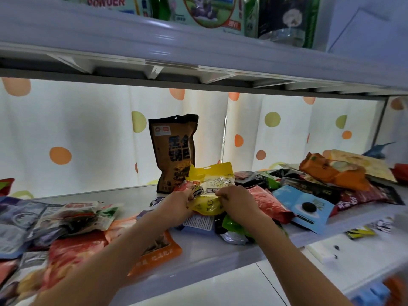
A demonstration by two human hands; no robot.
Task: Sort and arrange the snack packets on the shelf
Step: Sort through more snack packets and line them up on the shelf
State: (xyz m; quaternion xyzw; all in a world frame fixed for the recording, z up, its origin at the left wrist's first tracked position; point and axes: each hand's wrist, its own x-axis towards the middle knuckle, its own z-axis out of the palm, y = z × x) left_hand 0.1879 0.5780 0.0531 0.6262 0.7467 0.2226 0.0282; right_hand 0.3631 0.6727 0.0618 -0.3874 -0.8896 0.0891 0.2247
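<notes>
A yellow snack packet (212,180) with a clear window is held half upright at the middle of the white shelf (132,202). My left hand (178,204) grips its lower left side and my right hand (236,200) pinches its lower right side. Just behind it a dark brown packet (174,151) stands upright against the dotted curtain. Loose packets lie flat all around: a red one (75,250) and an orange one (159,255) at the front left, a light blue cookie packet (309,206) and an orange packet (335,171) on the right.
The upper shelf (198,47) hangs low overhead with green boxes (209,12) on it. A dotted curtain (88,133) closes the back. A pile of grey and white packets (44,219) fills the left end. White floor tiles (220,288) show below the shelf edge.
</notes>
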